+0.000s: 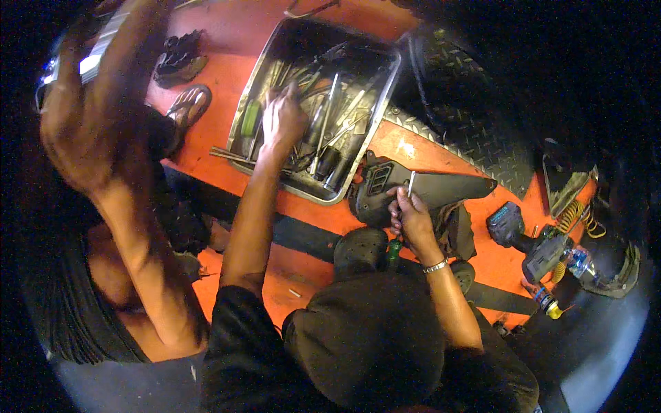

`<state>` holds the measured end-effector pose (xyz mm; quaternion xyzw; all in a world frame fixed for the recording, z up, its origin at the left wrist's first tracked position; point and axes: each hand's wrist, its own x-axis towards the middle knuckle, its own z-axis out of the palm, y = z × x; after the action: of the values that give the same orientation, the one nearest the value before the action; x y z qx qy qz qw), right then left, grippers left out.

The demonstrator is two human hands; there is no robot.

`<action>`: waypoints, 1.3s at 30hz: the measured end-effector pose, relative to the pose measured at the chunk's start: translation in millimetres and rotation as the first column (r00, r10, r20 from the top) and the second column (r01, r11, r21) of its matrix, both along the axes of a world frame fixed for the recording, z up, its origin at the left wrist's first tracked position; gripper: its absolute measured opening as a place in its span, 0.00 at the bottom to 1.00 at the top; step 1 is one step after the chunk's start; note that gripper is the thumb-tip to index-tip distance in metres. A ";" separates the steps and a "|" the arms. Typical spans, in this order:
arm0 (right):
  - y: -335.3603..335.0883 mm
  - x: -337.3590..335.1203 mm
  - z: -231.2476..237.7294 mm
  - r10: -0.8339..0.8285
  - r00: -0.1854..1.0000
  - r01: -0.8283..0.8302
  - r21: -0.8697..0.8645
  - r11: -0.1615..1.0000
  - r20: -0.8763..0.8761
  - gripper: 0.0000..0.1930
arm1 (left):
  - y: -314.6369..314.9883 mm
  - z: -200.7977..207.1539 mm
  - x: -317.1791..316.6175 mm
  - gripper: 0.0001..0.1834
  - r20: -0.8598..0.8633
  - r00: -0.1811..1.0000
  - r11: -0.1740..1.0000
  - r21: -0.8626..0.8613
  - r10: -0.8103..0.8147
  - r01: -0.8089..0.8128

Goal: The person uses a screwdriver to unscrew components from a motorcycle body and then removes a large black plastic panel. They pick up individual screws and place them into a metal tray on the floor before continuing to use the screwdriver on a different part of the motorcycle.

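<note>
My left hand (282, 120) reaches into a metal tray (241, 113) of loose hand tools. Its fingers look apart and partly extended among the tools, with no held tool visible. A bright green piece (250, 118) lies left of the hand, and a long silver tool (329, 110) to its right. My right hand (413, 221) is closed around a slim silver tool (412, 183), whose upper end sticks out past the fingers. Directly below that hand shows a green handle (394, 252); I cannot tell whether it belongs to the same tool. Beyond the right hand lies a dark vented plastic panel (444, 191).
At left, another person's raised arm (141, 255) extends close to the view. A cordless power tool (533, 248), a spray can (547, 303) and a coiled yellow hose (570, 217) lie right. A dark cap-like shape (372, 337) fills the lower middle. Diamond-plate metal (468, 110) stands behind.
</note>
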<state>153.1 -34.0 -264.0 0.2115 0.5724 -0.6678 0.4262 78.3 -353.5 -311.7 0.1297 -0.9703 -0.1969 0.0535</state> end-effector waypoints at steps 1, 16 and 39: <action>-0.2 2.5 0.4 0.000 1.000 0.000 0.012 1.000 0.006 0.16 | 3.1 0.0 -1.2 0.35 0.092 0.995 0.995 -0.090 0.042 -0.034; 9.5 17.5 -12.6 -0.021 1.000 0.021 0.093 0.995 0.001 0.16 | -37.4 23.2 -17.7 0.18 0.080 0.996 0.933 -0.354 -0.032 0.058; 28.0 20.0 -17.0 0.100 0.993 -0.089 0.173 0.981 -0.057 0.12 | 48.3 34.8 87.1 0.26 0.248 0.967 0.985 -0.140 -0.063 0.100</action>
<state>173.1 -6.0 -281.0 0.1979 0.6503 -0.6021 0.4189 165.4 -305.1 -276.9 0.1084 -0.9862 -0.1072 -0.0639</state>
